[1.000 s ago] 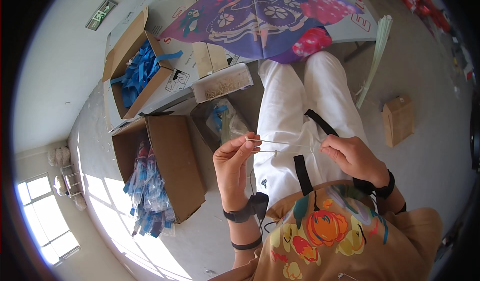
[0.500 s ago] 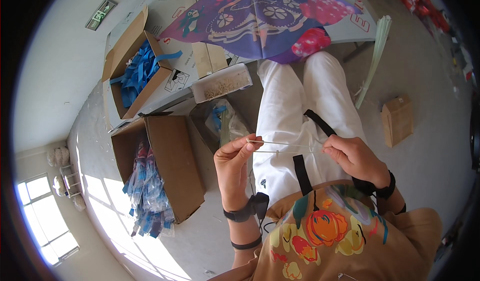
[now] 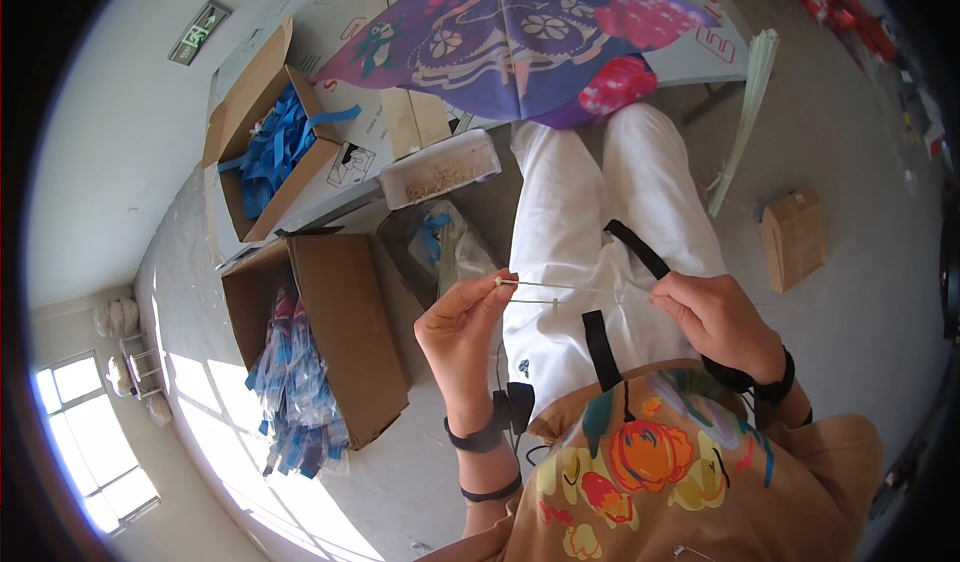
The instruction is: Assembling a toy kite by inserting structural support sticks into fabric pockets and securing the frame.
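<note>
My left hand [image 3: 455,334] is closed, pinching one end of thin whitish rods [image 3: 545,284] between thumb and fingertips. A small pale fitting sits at that end, and the rods stretch sideways above my lap. At the far side, my right hand [image 3: 715,314] is closed on the other end, where the rods are faint against the white trousers [image 3: 560,202]. Whether they are stiff sticks along their whole length I cannot tell. Beyond my knees a purple kite [image 3: 470,62] printed with a figure in a dress is spread over the table.
An open carton of blue strips [image 3: 270,152] and a white tray of small pale pieces [image 3: 440,175] are at the table's left. Below stands a cardboard box [image 3: 350,332] with bagged items. On the right are a bundle of pale sticks [image 3: 745,122] and a brown paper bag [image 3: 795,240].
My left hand has shifted slightly left and its wrist has turned a little. My right hand has moved slightly right, still pinching. The rods stay held between both hands.
</note>
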Motion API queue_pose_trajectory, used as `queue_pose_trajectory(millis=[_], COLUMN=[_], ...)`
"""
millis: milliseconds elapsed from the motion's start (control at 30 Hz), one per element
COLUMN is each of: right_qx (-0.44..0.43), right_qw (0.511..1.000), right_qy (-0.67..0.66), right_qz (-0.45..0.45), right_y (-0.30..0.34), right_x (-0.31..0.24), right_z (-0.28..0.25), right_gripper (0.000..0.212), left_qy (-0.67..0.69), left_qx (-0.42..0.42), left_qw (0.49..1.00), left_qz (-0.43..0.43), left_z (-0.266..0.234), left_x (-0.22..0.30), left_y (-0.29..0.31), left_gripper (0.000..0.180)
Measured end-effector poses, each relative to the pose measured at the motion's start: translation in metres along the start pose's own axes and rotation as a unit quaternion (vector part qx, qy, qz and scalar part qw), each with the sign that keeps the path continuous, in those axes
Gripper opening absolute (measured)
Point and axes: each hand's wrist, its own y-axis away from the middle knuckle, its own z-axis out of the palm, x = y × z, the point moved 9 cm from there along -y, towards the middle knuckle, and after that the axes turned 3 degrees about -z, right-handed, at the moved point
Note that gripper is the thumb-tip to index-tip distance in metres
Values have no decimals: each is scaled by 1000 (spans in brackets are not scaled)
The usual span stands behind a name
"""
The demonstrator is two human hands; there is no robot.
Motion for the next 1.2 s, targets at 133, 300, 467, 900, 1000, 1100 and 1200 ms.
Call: queue_pose_trajectory(millis=[133,300,467,900,1000,1100,1200], right_qx=[22,27,28,249,280,315,332], right_qw=[999,997,991,958,941,925,911], right_qy=[9,39,72,143,190,211,244], right_qz=[-36,-57,-106,-8,-9,-14,-3], right_y=[-1,-5,-17,-119,-180,-233,-277], right_x=[-4,-7,-10,134,182,231,294], right_z=[-2,-11,-17,-155,-184,-209,-217], right_gripper=[6,5,15,6,4,5,7], left_qy=[176,144,52,-403,-531,-627,-665], left_qx=[-58,-95,-189,-142,-181,-211,-255], left_qw=[979,982,979,868,771,695,658], left_qz=[-81,-74,-62,253,302,281,245], left_z=[1,8,60,169,213,224,210], left_x=[-19,-17,2,2,-49,-93,-119], left_y=[-2,-5,-15,-189,-247,-290,-293], left_gripper=[13,13,14,56,66,73,76])
